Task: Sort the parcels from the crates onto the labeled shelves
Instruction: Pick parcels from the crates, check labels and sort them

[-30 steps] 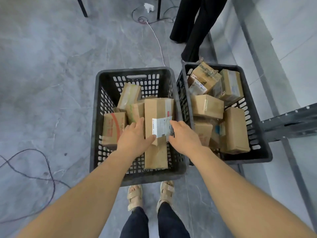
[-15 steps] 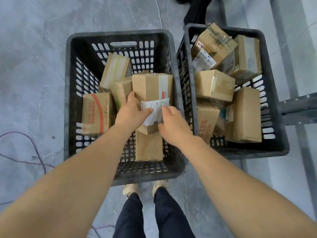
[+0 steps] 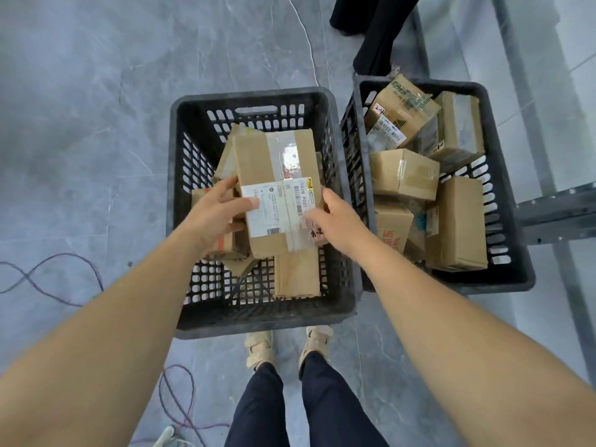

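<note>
A long brown cardboard parcel (image 3: 267,162) with clear tape and a white shipping label is lifted above the left black crate (image 3: 258,321). My left hand (image 3: 216,217) grips its left edge, thumb across the label. My right hand (image 3: 335,217) holds its right edge, fingers curled under. Beneath it lie other parcels, among them a flat one (image 3: 296,275) on the crate floor and one with a red stripe (image 3: 225,243), partly hidden by my left hand. The right black crate (image 3: 503,282) holds several cardboard parcels, one marked "2-4" (image 3: 400,111).
A grey metal shelf frame (image 3: 554,211) runs along the right side. A person in black trousers (image 3: 377,30) stands behind the right crate. Cables (image 3: 58,272) lie on the grey floor at left and near my feet (image 3: 287,343).
Both hands have lifted the labelled parcel up out of the pile in the left crate, closer to the camera. The view has shifted, showing more of the floor and my legs.
</note>
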A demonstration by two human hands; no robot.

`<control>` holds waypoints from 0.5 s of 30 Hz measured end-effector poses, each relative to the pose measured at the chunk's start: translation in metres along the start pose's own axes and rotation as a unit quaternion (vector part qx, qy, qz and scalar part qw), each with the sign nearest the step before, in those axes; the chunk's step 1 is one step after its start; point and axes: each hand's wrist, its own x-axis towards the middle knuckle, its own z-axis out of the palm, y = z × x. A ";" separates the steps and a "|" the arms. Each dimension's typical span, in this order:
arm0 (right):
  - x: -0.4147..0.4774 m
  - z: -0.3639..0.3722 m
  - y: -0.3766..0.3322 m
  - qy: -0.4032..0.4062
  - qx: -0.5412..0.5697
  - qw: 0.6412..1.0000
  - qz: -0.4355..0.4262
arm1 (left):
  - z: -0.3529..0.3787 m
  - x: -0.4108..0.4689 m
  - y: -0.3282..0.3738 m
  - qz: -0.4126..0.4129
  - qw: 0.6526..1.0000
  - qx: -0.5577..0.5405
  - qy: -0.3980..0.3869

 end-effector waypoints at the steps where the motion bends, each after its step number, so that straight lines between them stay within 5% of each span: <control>1: -0.005 -0.003 -0.008 -0.005 0.054 0.999 -0.002 | -0.004 -0.007 0.006 0.007 1.000 -0.010 -0.010; 5: -0.023 -0.017 -0.037 -0.028 0.193 0.981 -0.006 | -0.017 -0.033 0.028 0.048 0.998 -0.023 -0.019; 15: -0.061 -0.023 -0.098 -0.039 0.262 0.962 -0.061 | -0.039 -0.091 0.071 0.107 0.993 0.020 -0.053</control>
